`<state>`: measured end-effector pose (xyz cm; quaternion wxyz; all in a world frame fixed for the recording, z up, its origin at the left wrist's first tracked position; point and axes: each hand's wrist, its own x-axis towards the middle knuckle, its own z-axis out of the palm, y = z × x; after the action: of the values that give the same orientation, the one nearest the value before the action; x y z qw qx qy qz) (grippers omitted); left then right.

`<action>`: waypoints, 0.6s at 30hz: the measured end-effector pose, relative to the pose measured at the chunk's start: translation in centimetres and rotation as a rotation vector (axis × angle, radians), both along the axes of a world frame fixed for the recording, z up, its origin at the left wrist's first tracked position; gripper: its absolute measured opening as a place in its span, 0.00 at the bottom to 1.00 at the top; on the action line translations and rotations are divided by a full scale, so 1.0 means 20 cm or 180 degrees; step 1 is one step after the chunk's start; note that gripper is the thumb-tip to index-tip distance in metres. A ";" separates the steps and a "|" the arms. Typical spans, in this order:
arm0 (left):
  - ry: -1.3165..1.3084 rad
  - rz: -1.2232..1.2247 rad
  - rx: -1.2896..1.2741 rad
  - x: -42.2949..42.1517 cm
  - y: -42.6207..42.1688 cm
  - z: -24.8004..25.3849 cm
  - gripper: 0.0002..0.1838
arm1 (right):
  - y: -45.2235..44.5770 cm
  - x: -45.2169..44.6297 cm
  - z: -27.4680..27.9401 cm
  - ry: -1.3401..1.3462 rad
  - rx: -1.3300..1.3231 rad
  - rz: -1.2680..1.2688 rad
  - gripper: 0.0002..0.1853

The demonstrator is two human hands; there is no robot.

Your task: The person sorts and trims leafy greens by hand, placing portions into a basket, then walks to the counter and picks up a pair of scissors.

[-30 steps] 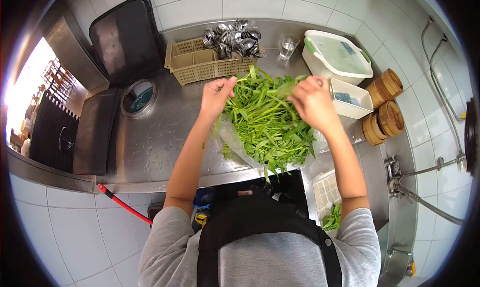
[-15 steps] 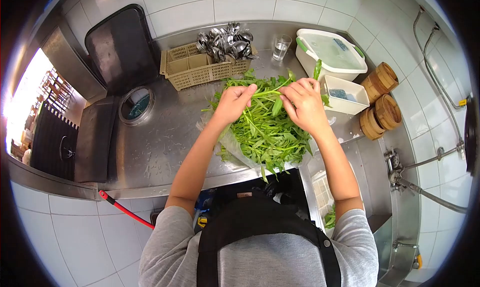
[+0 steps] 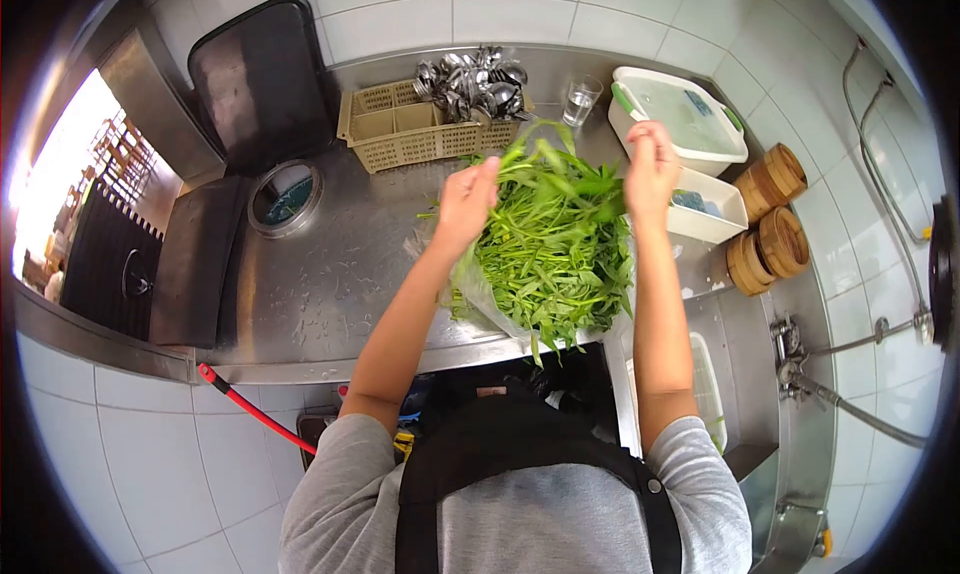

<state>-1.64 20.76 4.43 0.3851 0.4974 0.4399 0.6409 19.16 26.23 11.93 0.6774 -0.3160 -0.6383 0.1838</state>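
I see the left hand [image 3: 467,204] and right hand [image 3: 651,174], together moments ago, now apart over the leafy greens [image 3: 560,264] heaped on the worktop [image 3: 330,294], the left grip pinching a leafy stem [image 3: 516,155], the right grip unreadable to me, so one pull has probably been made

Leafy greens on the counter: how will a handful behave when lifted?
The leafy greens will probably flop: thin stems bend and some leaves droop over the front edge of the steel counter. A handful may drag others along, since stems lie crossed. The thin, crumpled plastic at their left edge could shift too.
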 end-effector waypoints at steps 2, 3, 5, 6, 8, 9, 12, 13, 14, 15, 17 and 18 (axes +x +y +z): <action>-0.0239 0.0132 -0.0134 -0.09 -0.03 -0.01 0.25 | -0.03 0.03 0.11 -0.0959 -0.0568 -0.0474 0.06; -0.0348 0.0344 -0.0242 -0.14 -0.02 -0.03 0.25 | -0.05 0.00 0.11 -0.0959 -0.0568 -0.0445 0.06; -0.0759 0.0432 -0.0436 -0.20 -0.02 -0.07 0.25 | -0.08 -0.08 0.09 -0.3063 0.0386 -0.0836 0.05; -0.0769 0.0444 -0.0438 -0.20 -0.02 -0.07 0.25 | -0.05 -0.12 0.01 -0.3598 0.0301 -0.0489 0.04; -0.1191 0.0724 -0.0576 -0.20 -0.01 -0.05 0.26 | -0.02 -0.21 -0.15 -0.4216 0.0225 -0.0194 0.05; -0.1244 0.0734 -0.0711 -0.19 -0.01 -0.04 0.26 | 0.01 -0.23 -0.22 -0.4547 0.0150 -0.0090 0.06; -0.1307 0.0537 -0.0796 -0.20 -0.02 -0.06 0.25 | 0.04 -0.27 -0.29 -0.5539 -0.0376 -0.0303 0.06; -0.1360 0.0579 -0.0878 -0.21 -0.02 -0.06 0.24 | 0.06 -0.26 -0.29 -0.5482 -0.0339 -0.0033 0.07; -0.1353 0.0591 -0.0865 -0.23 -0.02 -0.06 0.24 | 0.07 -0.24 -0.28 -0.5473 -0.0320 -0.0031 0.07; -0.1408 0.0596 -0.0810 -0.25 -0.03 -0.07 0.24 | 0.05 -0.23 -0.21 -0.5038 -0.0253 0.0003 0.07; -0.1489 0.0612 -0.0761 -0.26 -0.04 -0.07 0.24 | 0.01 -0.19 -0.07 -0.4230 -0.0001 0.0111 0.09; -0.1468 0.0592 -0.0700 -0.26 -0.03 -0.08 0.24 | 0.02 -0.16 -0.03 -0.3728 0.0101 0.0314 0.09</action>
<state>-6.87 20.10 2.90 0.4662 0.2510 0.4514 0.7183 15.90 26.57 11.33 0.2073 -0.3247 -0.9228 0.0003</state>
